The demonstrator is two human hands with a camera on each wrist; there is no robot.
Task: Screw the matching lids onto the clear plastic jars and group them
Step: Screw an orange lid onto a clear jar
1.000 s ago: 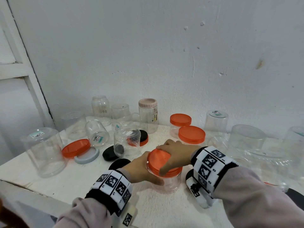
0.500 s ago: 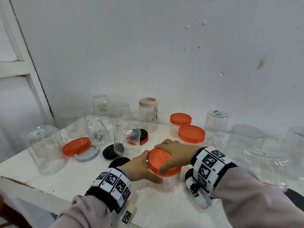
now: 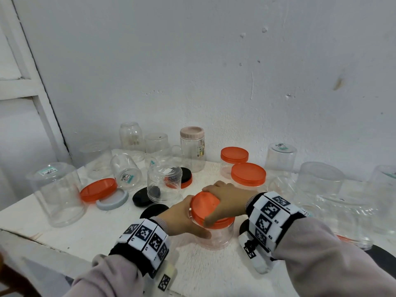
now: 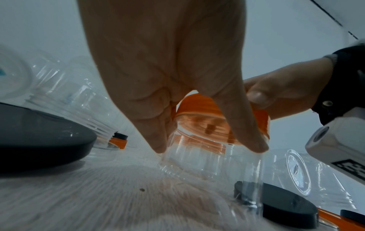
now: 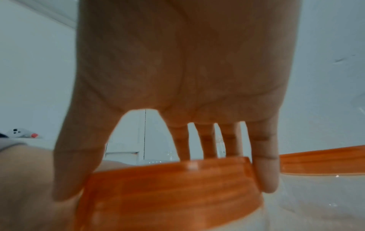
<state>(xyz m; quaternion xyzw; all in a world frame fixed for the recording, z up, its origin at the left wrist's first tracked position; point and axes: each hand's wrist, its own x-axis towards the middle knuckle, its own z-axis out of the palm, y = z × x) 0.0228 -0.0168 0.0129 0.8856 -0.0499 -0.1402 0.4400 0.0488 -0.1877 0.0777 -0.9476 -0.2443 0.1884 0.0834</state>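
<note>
1. Head view: right hand (image 3: 227, 198) cups the orange lid (image 3: 204, 207) from above; left hand (image 3: 182, 219) wraps the clear jar (image 3: 216, 234) at the table's (image 3: 214, 273) front. Lid on, tightness unclear. Three other jars look capped; many jars and loose lids left, ungrouped.
2. Left wrist view: only here, thumb and fingers (image 4: 156, 134) straddling the jar wall under the lid skirt.
3. Right wrist view: only here, fingertips (image 5: 265, 171) curled over the lid's rim.

orange lid (image 3: 204, 205), clear jar (image 3: 216, 236), white table (image 3: 96, 230) (black-and-white checked wristbands (image 3: 271, 213))
</note>
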